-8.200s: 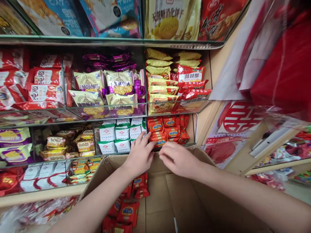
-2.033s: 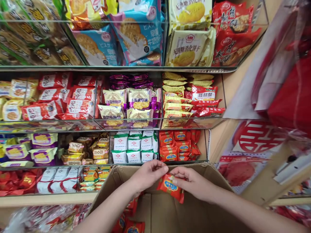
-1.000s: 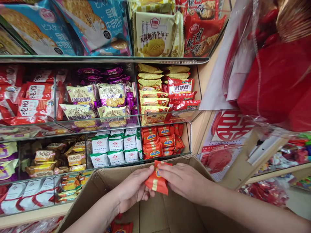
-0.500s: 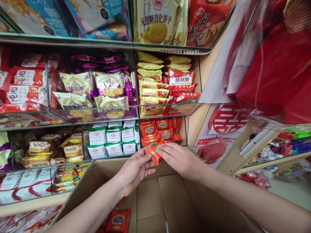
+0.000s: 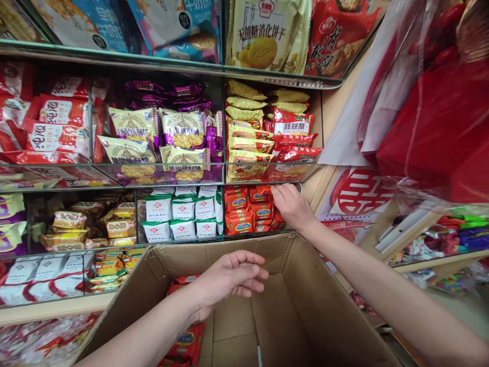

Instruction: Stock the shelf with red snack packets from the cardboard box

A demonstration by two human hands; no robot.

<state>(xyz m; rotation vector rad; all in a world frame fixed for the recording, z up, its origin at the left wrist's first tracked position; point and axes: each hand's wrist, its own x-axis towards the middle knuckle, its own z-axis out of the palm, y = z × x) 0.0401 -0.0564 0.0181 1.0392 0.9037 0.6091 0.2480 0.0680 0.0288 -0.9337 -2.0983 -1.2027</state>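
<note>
My right hand (image 5: 292,206) reaches into the lower shelf compartment, at the right end of a stack of red snack packets (image 5: 240,223). Its fingers are bent close together; whether a packet is between them is hidden. Over the cardboard box (image 5: 305,255) hovers my left hand (image 5: 233,278), palm turned inward, with loosely curled fingers apart and nothing in them. Inside the box, on its left side, lie more red packets (image 5: 187,341), partly covered by my left forearm.
White-and-green packets (image 5: 183,229) fill the neighbouring compartment. A glass shelf edge (image 5: 267,172) runs just above my right hand, below yellow and red biscuit packets (image 5: 250,165). Red items in clear plastic (image 5: 435,127) hang at the right.
The red packet held between both hands has left the space over the box. My right hand has moved up into the shelf compartment; my left has let go and sits lower.
</note>
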